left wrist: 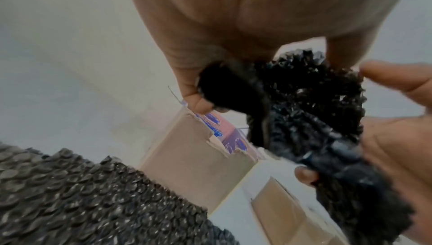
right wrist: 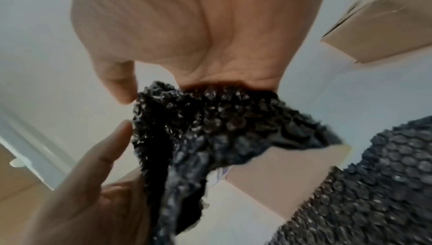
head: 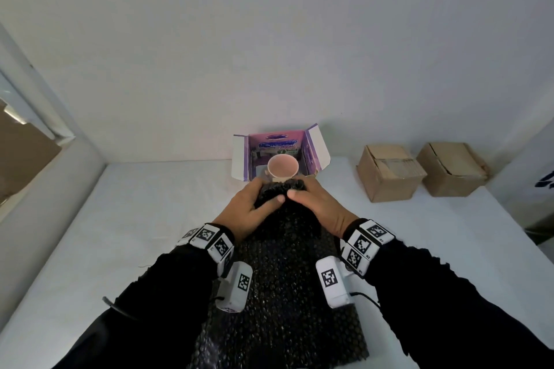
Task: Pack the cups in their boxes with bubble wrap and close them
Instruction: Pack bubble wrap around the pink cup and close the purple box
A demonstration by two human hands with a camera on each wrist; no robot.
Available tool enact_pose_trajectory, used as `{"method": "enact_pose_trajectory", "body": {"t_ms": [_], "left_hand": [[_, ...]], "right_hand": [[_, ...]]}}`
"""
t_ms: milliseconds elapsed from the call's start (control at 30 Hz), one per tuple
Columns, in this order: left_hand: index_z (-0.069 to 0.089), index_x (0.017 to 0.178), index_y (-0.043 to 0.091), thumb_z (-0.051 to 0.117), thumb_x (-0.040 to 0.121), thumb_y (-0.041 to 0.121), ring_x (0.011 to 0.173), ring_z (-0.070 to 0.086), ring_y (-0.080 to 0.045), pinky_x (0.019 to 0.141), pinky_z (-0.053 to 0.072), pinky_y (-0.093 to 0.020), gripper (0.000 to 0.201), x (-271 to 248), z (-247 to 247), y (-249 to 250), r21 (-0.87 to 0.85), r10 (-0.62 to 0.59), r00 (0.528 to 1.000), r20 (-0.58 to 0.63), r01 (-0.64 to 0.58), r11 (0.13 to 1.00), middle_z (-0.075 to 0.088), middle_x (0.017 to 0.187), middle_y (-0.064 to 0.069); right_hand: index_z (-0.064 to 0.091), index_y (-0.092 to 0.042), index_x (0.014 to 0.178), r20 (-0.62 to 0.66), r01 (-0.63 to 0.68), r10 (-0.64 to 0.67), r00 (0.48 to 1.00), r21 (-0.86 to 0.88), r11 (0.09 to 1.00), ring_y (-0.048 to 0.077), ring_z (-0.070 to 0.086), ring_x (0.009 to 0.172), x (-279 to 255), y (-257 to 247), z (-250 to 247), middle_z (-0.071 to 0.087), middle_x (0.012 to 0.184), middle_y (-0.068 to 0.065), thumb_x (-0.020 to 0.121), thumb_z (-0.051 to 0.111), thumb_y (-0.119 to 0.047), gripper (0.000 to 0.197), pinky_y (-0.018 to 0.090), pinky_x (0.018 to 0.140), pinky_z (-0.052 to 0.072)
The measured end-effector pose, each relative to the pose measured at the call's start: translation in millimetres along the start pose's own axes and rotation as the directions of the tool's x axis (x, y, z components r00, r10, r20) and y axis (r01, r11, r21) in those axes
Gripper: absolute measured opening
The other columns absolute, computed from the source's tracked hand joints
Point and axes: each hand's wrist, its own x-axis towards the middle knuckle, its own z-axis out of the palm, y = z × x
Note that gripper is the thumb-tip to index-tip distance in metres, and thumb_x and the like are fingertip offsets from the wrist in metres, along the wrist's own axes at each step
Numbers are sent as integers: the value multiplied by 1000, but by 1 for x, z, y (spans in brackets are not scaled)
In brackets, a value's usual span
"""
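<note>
A pink cup (head: 283,167) stands upright at the open purple box (head: 314,147) by the back wall; I cannot tell whether it sits inside it or just in front. A long sheet of black bubble wrap (head: 281,284) lies on the table from the near edge to the box. Its far end is bunched up, and both hands hold it just in front of the cup. My left hand (head: 269,196) grips the bunch (left wrist: 299,105) from the left. My right hand (head: 299,192) grips the same bunch (right wrist: 210,129) from the right, thumbs almost touching.
Two closed brown cardboard boxes (head: 389,172) (head: 452,168) stand at the back right of the white table (head: 135,219). A white wall runs close behind the purple box. A window frame (head: 33,117) borders the left side.
</note>
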Motion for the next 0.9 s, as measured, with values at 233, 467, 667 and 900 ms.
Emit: {"method": "enact_pose_trajectory", "body": {"t_ms": [233,467,667,900], "left_hand": [[58,101,29,52,80,25,102,52,-9,93,39,-20,22,33,-15,-2,-61,-14,989,-150,5,998,54,107,-3],[69,90,19,59,72,-11,98,55,-4,94,39,-13,36,68,-27,-4,-57,119,959,-258,-138,989,52,98,1],[68,95,21,66,73,-4,97,52,-4,91,34,-6,33,99,-36,-18,105,161,943,-293,-136,985,51,101,1],[59,121,12,63,81,7,109,55,-22,95,40,-25,41,134,-49,-50,313,72,970,-233,5,950,54,120,-7]], "right_hand": [[58,-16,110,-93,-132,131,987,-5,991,15,53,101,31,9,-18,56,108,2,91,50,-4,23,23,84,39],[54,-23,102,141,-354,353,925,660,663,30,58,103,66,2,-24,58,112,10,97,45,-17,12,50,74,57],[55,-22,89,-218,-148,218,951,299,943,23,59,89,126,14,-32,61,101,9,87,54,6,28,34,69,55],[58,-18,87,-351,34,-166,921,-351,936,18,62,83,192,29,-29,64,89,-1,71,59,9,31,27,76,48]]}}
